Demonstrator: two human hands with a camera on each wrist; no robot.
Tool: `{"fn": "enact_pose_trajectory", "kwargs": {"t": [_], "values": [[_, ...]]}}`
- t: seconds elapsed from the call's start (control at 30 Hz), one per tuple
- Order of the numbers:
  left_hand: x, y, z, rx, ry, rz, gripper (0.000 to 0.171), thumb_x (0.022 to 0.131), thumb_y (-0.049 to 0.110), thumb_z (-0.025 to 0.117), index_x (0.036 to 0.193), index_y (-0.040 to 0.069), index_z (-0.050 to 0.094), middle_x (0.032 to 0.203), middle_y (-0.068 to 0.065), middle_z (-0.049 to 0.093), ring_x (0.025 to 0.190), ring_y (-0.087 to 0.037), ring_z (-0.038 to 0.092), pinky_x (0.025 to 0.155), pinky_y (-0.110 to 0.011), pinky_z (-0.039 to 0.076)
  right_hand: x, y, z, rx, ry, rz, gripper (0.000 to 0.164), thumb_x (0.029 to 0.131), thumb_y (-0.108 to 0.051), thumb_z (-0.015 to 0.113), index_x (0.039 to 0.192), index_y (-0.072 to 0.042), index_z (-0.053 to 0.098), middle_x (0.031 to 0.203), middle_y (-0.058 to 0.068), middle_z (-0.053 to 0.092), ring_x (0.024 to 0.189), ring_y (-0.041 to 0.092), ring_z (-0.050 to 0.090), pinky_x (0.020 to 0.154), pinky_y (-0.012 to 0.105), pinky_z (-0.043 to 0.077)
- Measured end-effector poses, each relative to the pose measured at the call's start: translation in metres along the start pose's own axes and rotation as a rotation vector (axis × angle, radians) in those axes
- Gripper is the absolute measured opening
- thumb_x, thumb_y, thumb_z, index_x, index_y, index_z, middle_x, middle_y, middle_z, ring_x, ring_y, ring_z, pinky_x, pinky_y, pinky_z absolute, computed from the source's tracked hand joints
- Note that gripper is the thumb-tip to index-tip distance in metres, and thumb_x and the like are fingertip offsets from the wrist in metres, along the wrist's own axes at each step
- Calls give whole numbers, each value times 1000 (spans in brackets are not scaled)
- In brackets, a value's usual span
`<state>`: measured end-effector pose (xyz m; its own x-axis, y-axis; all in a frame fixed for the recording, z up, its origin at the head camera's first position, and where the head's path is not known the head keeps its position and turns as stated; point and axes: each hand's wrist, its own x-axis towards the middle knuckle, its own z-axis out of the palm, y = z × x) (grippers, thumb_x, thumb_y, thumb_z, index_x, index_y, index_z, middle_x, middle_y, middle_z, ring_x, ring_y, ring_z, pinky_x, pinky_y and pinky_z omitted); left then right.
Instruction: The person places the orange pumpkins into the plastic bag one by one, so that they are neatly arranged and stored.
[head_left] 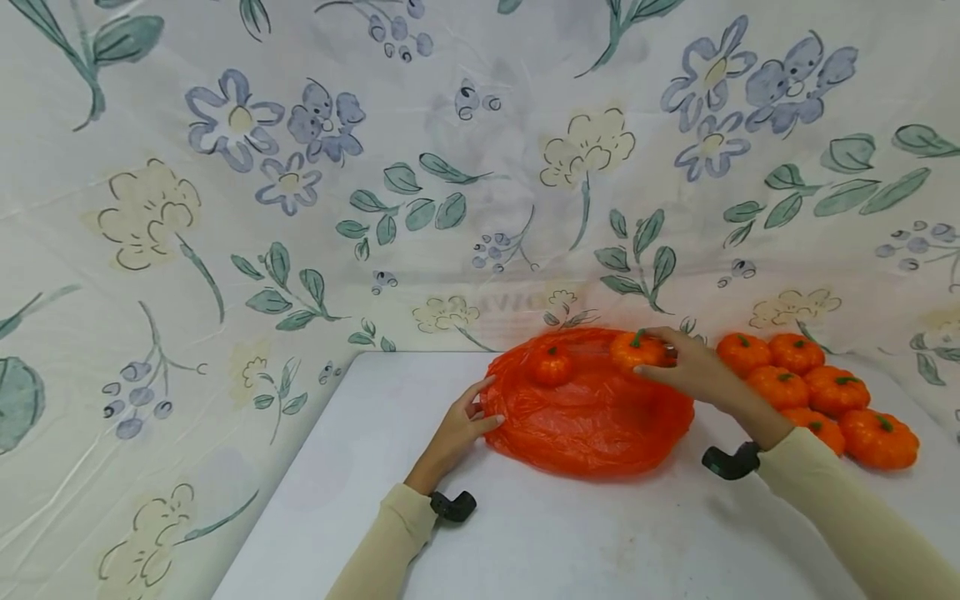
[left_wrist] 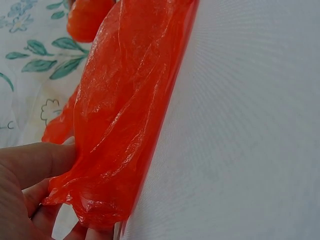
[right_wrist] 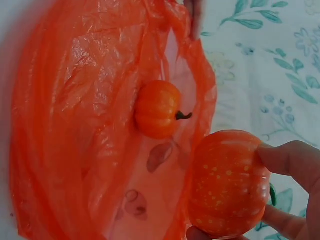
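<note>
A thin red plastic bag (head_left: pixel 585 425) lies spread on the white table, its mouth facing the back. My left hand (head_left: pixel 456 429) pinches the bag's left edge between thumb and fingers, as the left wrist view shows close up. Inside the bag's mouth sits one small orange pumpkin (right_wrist: pixel 159 109) with a dark green stem. My right hand (head_left: pixel 686 367) grips another orange pumpkin (right_wrist: pixel 230 182), speckled with yellow dots, at the bag's back right edge. In the right wrist view, thumb and fingers hold it from its stem side.
Several orange pumpkins (head_left: pixel 836 387) with green stems stand grouped on the table's right side. Behind the white table (head_left: pixel 555 533) hangs a floral cloth (head_left: pixel 480 167). Dark wrist mounts (head_left: pixel 453 506) sit at both cuffs.
</note>
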<state>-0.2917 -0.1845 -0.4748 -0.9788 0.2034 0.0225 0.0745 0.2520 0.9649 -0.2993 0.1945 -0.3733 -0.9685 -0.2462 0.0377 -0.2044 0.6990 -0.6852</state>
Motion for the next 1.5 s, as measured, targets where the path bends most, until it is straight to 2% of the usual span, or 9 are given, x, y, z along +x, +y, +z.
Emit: {"fn": "enact_pose_trajectory", "kwargs": {"t": [0.23, 0.4, 0.57, 0.63, 0.8, 1.1, 1.17, 1.5], "values": [[-2, 0, -1, -10, 0, -5, 69, 90, 17, 71, 153, 25, 41, 136, -14, 52, 115, -26, 54, 89, -31, 56, 23, -7, 17, 20, -43, -10, 78, 91, -37, 72, 151, -4, 35, 150, 27, 40, 130, 47, 45, 101, 60, 48], [-2, -2, -1, -15, -2, -4, 69, 91, 16, 71, 153, 25, 41, 138, -14, 52, 116, -26, 55, 90, -30, 55, 40, -5, 30, 19, -59, 20, 74, 91, -36, 71, 150, -6, 37, 149, 26, 42, 130, 45, 45, 105, 61, 44], [-2, -3, 0, -12, -8, -1, 70, 91, 17, 70, 153, 23, 40, 136, -16, 52, 114, -26, 54, 87, -29, 55, 53, -2, 44, 2, -58, -12, 69, 92, -33, 71, 147, -4, 41, 147, 25, 45, 127, 44, 49, 106, 60, 43], [-3, -3, 0, -11, -7, 1, 70, 91, 17, 70, 153, 23, 40, 136, -15, 52, 114, -26, 54, 87, -30, 55, 55, -2, 48, -10, -60, -19, 69, 92, -34, 71, 146, -3, 42, 146, 26, 45, 126, 45, 49, 106, 61, 44], [-3, -1, -1, -23, -10, -1, 70, 91, 16, 71, 153, 25, 41, 140, -13, 52, 115, -25, 55, 90, -32, 56, 59, -1, 57, -15, -67, 37, 72, 91, -35, 70, 148, -4, 40, 147, 25, 45, 127, 44, 47, 105, 60, 45], [-1, 0, 0, -21, 1, -1, 69, 90, 14, 71, 152, 27, 42, 138, -12, 53, 112, -24, 56, 87, -31, 56, 70, 9, 71, 64, -26, 78, 70, 93, -26, 69, 150, -2, 36, 149, 25, 42, 130, 45, 45, 106, 61, 44], [-1, 0, 0, -16, 4, -6, 69, 90, 15, 71, 151, 28, 43, 139, -12, 53, 112, -25, 56, 87, -31, 56, 72, 11, 73, 61, -13, 80, 69, 94, -26, 69, 150, -2, 35, 147, 25, 44, 125, 44, 50, 102, 58, 48], [-1, 0, 0, -8, -13, 9, 69, 91, 16, 71, 152, 26, 41, 142, -14, 51, 116, -26, 56, 91, -33, 56, 78, 12, 81, 7, -13, 119, 72, 97, -29, 66, 152, -2, 30, 149, 24, 42, 123, 41, 50, 97, 53, 53]]}}
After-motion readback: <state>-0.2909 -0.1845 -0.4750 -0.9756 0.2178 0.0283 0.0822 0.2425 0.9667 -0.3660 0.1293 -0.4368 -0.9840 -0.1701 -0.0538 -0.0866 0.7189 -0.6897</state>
